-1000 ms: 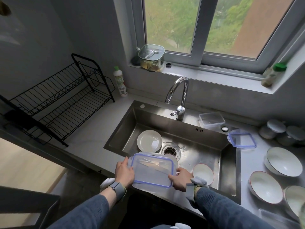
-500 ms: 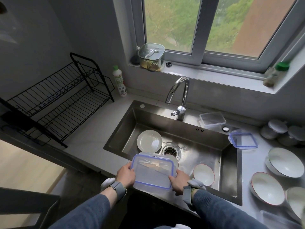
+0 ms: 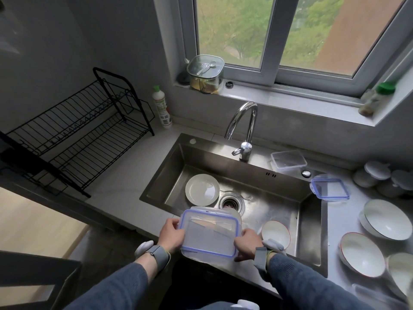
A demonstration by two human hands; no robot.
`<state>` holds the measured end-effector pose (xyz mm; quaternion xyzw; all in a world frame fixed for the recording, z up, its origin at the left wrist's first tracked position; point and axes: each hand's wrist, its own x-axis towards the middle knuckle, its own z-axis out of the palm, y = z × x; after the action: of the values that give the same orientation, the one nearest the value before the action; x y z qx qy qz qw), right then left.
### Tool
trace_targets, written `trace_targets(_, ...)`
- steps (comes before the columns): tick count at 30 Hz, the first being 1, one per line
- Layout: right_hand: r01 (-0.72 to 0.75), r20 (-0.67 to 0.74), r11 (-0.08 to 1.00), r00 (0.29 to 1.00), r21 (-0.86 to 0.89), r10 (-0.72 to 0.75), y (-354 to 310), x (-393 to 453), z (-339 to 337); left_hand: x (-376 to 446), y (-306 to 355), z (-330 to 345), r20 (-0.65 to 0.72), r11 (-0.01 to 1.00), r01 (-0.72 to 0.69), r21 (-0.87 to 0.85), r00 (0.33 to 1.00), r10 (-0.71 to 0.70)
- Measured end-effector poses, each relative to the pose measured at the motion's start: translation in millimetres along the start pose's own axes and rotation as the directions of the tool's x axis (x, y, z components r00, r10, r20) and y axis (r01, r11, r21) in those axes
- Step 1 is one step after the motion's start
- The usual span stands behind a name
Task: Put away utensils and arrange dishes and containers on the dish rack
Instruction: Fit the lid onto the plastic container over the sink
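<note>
A clear plastic container with a blue-rimmed lid (image 3: 209, 234) is held over the sink's near edge. My left hand (image 3: 171, 236) grips its left side and my right hand (image 3: 247, 243) grips its right side. Long pale utensils show faintly through the lid. The black two-tier wire dish rack (image 3: 82, 135) stands bare on the counter at the far left. In the steel sink (image 3: 279, 211) lie a white plate (image 3: 202, 189) and a small red-rimmed bowl (image 3: 276, 233).
A chrome tap (image 3: 243, 128) rises behind the sink. A lidless clear container (image 3: 288, 162) and a blue-rimmed lid (image 3: 329, 189) sit at the sink's far right. Several white bowls (image 3: 384, 220) and lidded pots (image 3: 377, 173) fill the right counter. A soap bottle (image 3: 162, 108) stands by the rack.
Both hands have drawn the lidded container slightly nearer to me and lower, from over the sink toward its front edge. Grip on both sides is unchanged.
</note>
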<state>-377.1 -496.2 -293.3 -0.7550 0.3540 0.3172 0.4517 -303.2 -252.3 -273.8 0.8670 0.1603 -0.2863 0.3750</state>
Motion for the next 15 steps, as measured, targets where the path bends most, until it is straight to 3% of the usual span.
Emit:
trace_targets(4,-0.005,-0.031,0.995,0.999,0.101,0.008,-1.7,-6.4,0.3,2.4,-2.6,3.0,-0.013,0.997,-0.014,0.071,1.0,0.015)
trace_targets(8,0.045,-0.116,0.999,0.992,0.031,-0.041,1.8,-6.3,3.6,-0.4,-2.1,3.9,-0.068,0.99,-0.057,0.125,0.996,0.066)
trace_targets(15,0.081,-0.11,0.996,0.99,-0.047,-0.085,10.5,1.8,3.7,2.4,-5.4,-3.8,-0.028,0.99,-0.08,0.115,0.996,0.084)
